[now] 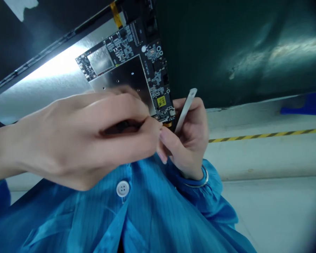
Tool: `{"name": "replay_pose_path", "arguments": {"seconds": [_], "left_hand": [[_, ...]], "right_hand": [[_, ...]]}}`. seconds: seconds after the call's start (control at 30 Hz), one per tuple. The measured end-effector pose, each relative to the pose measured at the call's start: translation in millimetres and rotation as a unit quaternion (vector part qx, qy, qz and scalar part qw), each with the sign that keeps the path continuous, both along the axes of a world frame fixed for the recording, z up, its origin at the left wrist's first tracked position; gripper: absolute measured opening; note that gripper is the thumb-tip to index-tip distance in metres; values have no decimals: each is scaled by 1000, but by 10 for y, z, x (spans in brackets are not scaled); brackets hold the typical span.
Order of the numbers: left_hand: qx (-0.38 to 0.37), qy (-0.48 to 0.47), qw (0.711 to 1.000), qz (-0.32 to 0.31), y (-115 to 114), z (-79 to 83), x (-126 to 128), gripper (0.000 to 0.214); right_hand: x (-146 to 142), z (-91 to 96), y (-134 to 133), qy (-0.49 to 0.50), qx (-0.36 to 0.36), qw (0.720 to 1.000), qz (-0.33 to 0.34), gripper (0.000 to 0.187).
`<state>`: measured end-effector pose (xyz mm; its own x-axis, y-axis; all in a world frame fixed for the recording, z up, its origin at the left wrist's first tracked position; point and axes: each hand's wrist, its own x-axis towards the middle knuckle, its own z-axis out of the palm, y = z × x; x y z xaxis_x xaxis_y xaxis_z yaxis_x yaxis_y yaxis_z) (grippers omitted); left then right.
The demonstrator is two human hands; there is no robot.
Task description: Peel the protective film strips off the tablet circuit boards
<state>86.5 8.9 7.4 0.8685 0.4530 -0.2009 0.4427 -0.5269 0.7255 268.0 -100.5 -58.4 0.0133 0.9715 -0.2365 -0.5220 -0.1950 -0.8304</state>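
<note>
A green-black circuit board [129, 52] with a silver metal shield plate [121, 82] fills the upper middle of the view, tilted against a dark glossy panel [213, 52]. My left hand [89, 137] comes in from the left, its fingers closed over the board's lower edge and hiding that edge. My right hand [188, 140] grips a flat metal pry tool [185, 110] upright, close to the board's lower right corner. An orange flex strip [168, 124] shows between my hands. My fingertips nearly touch.
My blue striped work coat [126, 218] with a white button fills the bottom, and a metal band circles my right cuff. Yellow tape [116, 14] lies at the board's top. Beyond are a pale floor, a yellow-and-black hazard stripe [265, 137] and a blue object [305, 105].
</note>
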Motion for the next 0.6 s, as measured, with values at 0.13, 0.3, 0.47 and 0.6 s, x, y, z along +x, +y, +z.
{"name": "replay_pose_path", "arguments": {"seconds": [0.13, 0.3, 0.47, 0.6], "left_hand": [[151, 20, 987, -58, -152, 127, -8, 43], [195, 20, 978, -72, -149, 198, -23, 48], [186, -57, 970, -148, 43, 59, -142, 40], [111, -58, 988, -85, -29, -21, -217, 56]], "right_hand": [[13, -26, -22, -4, -2, 1000, 6, 34], [39, -76, -31, 14, 11, 1000, 8, 30], [44, -58, -6, 38, 27, 999, 6, 30], [37, -25, -2, 23, 16, 1000, 2, 28]]}}
